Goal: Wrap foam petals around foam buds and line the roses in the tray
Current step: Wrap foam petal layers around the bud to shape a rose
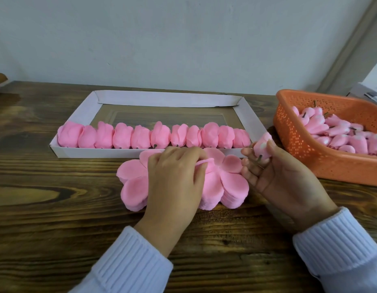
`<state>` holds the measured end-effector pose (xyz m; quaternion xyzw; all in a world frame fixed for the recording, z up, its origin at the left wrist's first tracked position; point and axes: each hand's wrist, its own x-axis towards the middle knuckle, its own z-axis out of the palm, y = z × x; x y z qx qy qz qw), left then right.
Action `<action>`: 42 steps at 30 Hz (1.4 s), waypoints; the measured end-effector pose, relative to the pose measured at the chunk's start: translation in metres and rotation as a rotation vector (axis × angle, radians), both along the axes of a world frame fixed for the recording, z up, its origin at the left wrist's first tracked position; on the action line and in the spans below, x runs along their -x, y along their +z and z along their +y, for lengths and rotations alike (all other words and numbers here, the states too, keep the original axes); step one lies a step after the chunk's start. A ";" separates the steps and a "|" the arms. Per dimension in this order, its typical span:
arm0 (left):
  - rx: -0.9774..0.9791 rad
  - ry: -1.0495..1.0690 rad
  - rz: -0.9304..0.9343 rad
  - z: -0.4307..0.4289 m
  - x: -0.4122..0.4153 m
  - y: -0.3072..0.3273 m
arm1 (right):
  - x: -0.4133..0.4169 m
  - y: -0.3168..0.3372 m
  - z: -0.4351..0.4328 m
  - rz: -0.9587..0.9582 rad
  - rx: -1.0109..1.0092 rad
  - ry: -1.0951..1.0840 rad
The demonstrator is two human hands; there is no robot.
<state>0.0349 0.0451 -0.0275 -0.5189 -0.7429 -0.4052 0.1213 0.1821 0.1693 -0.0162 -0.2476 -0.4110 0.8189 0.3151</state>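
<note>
Pink foam petals [232, 187], cut as flower-shaped sheets and piled in a thick stack, lie on the dark grained wooden table [56, 208] just in front of the person. The left hand [172, 180] rests palm-down across the middle of the stack. Its fingers are curled at the one o'clock side, where they pinch the top sheet so that its edge puckers upward.

At three o'clock from the stack, the right hand [274, 172] is raised off the table with the palm turned inward. Thumb and fingers are clamped round a small pink foam bud [261, 146] with a pale tip and a short dark stem that points down between the fingers. The bud hovers just beside the stack's right lobe and near the tray's near right corner.

At twelve o'clock from the stack sits a shallow white cardboard tray [162, 98], its near wall touching or almost touching the petals. A row of finished pink foam roses [141, 136] runs side by side along that near wall, stems toward the person. The far part of the tray shows bare floor.

At two o'clock stands an orange perforated plastic basket [299, 149] holding a heap of loose pink buds [341, 134]. White ribbed sleeves [128, 261] cover both wrists.
</note>
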 end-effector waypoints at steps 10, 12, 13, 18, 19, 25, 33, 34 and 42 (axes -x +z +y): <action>-0.055 -0.012 0.017 -0.002 0.003 0.000 | -0.001 0.000 -0.001 -0.002 -0.009 0.002; -0.034 -0.020 0.009 -0.003 0.002 0.001 | -0.001 0.000 -0.001 -0.012 -0.013 0.002; -0.024 -0.032 -0.014 -0.004 0.001 0.002 | 0.000 0.000 0.000 -0.013 -0.014 0.003; 0.010 -0.123 -0.047 -0.003 0.001 0.003 | -0.001 0.000 -0.001 -0.013 -0.013 0.004; 0.021 -0.129 -0.049 -0.003 0.002 0.003 | -0.001 0.000 -0.001 -0.013 -0.013 0.003; 0.017 -0.108 -0.114 -0.002 0.003 -0.001 | -0.001 -0.001 0.000 -0.007 -0.010 0.007; 0.047 -0.117 -0.118 -0.001 0.003 0.000 | -0.001 -0.001 0.001 -0.018 -0.017 0.005; 0.051 -0.116 -0.121 -0.002 0.003 -0.001 | -0.001 -0.001 0.001 -0.019 -0.016 0.003; 0.068 -0.126 -0.081 -0.004 0.002 0.001 | -0.002 -0.001 0.001 -0.016 -0.022 0.006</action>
